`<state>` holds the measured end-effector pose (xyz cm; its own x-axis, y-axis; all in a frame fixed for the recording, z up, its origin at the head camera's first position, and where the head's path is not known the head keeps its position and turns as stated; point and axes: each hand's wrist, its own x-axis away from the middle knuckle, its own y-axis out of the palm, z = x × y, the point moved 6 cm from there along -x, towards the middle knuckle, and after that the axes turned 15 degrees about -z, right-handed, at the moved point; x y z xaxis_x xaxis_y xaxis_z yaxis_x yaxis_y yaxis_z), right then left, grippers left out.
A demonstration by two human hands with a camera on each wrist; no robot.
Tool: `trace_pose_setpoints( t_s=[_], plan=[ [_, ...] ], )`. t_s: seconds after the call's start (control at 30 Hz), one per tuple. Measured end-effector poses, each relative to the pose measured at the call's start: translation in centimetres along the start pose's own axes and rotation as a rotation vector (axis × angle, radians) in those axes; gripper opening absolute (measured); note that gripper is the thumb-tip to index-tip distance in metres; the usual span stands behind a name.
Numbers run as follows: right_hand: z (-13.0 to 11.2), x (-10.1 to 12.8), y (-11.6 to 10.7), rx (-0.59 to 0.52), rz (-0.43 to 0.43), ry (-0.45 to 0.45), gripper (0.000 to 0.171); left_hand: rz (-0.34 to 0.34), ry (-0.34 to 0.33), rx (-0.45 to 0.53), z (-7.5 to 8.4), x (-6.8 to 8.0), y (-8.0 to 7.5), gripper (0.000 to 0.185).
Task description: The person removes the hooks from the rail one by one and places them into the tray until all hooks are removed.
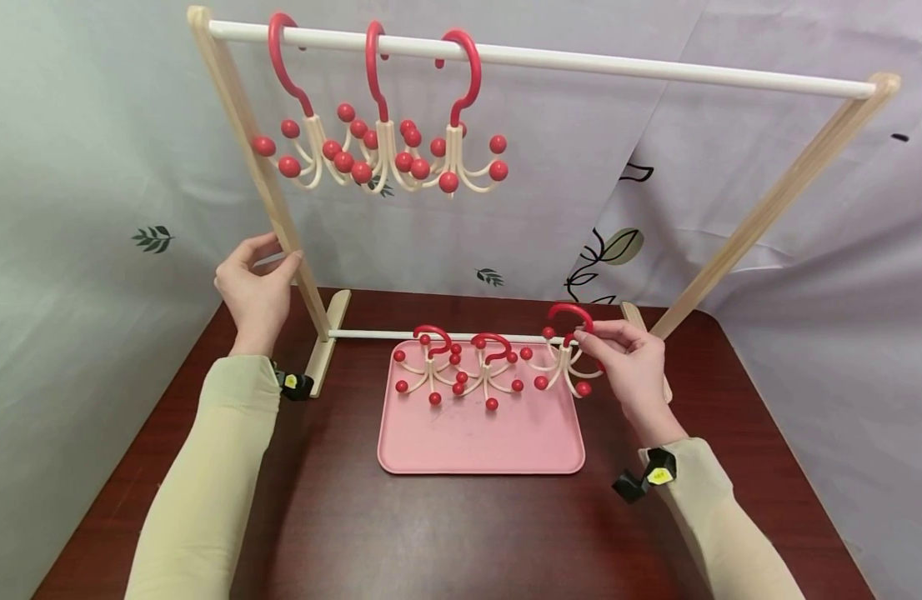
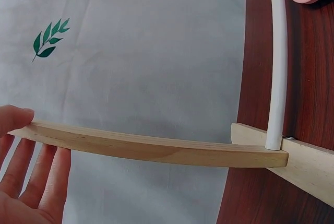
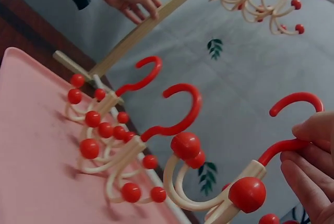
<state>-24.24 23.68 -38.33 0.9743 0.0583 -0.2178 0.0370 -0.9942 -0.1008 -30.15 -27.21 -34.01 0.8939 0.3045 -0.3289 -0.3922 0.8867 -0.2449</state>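
My left hand grips the left wooden leg of a clothes rack; in the left wrist view its fingers lie under the leg and the thumb on top. My right hand pinches the red hook of a multi-armed hanger with red ball tips, held just above the right end of the pink tray; the right wrist view shows the fingers on this hanger. Two more such hangers lie on the tray. Three hangers hang from the white top rail.
The rack stands on a dark red-brown table, its lower white rod running just behind the tray. A pale cloth backdrop with leaf prints hangs behind. The right rack leg slopes down beside my right hand.
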Motion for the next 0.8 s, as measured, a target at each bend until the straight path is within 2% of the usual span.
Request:
trace_pose_setpoints(
  t_s=[0.5, 0.8],
  plan=[
    [3.9, 0.7, 2.0, 0.075, -0.048, 0.126, 0.03, 0.0, 0.015, -0.001, 0.1, 0.1, -0.1, 0.031],
    [5.1, 0.5, 2.9, 0.056, -0.042, 0.133, 0.03, 0.0, 0.013, -0.001, 0.0, 0.1, 0.0, 0.031]
  ],
)
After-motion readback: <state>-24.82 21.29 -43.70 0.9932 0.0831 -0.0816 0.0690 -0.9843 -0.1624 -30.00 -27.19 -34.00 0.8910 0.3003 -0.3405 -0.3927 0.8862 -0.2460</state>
